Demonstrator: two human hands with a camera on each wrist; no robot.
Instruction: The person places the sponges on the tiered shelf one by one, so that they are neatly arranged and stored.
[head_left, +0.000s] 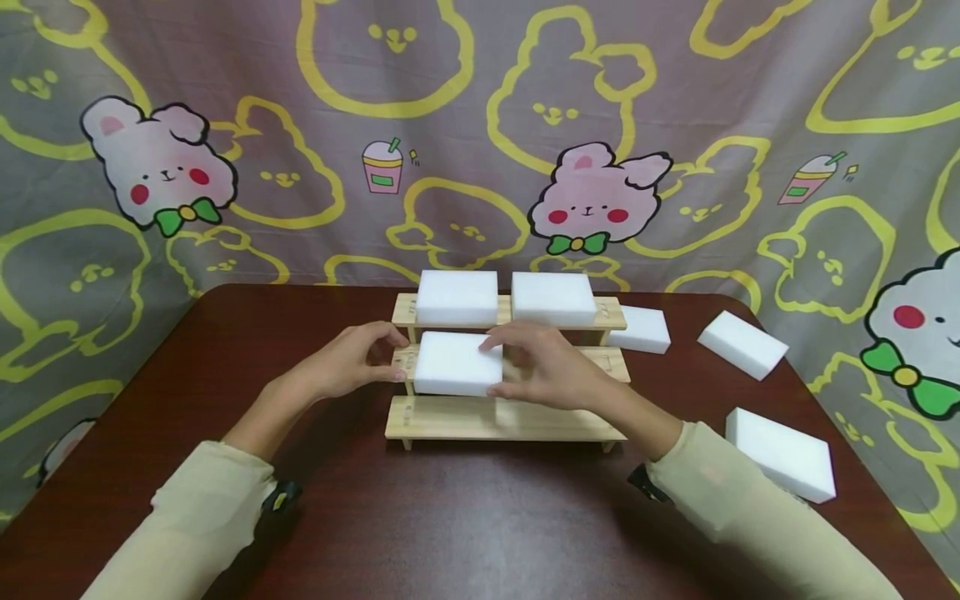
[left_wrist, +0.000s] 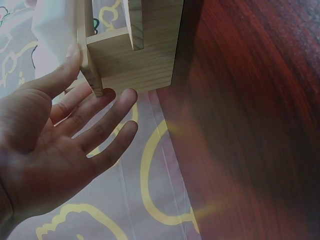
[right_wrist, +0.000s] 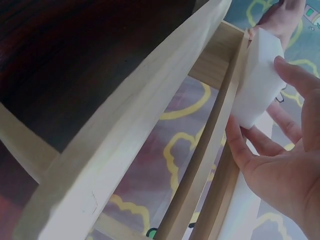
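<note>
A white foam block [head_left: 457, 362] lies flat on the left part of the middle tier of a wooden three-tier stand [head_left: 502, 418]. My right hand [head_left: 551, 367] holds this block at its right end, with thumb and fingers on its edges, as the right wrist view also shows. At the stand's left end is my left hand [head_left: 348, 362], fingers loosely spread. In the left wrist view its thumb [left_wrist: 70, 62] comes right up to the end of a board, and the palm holds nothing.
Two more white blocks, a left one [head_left: 456, 298] and a right one [head_left: 553, 298], sit on the top tier. Behind the stand's right end lies another block [head_left: 641, 329]. Two others, one farther [head_left: 742, 343] and one nearer [head_left: 780, 454], lie on the dark table [head_left: 480, 517]. A patterned curtain [head_left: 465, 125] hangs behind.
</note>
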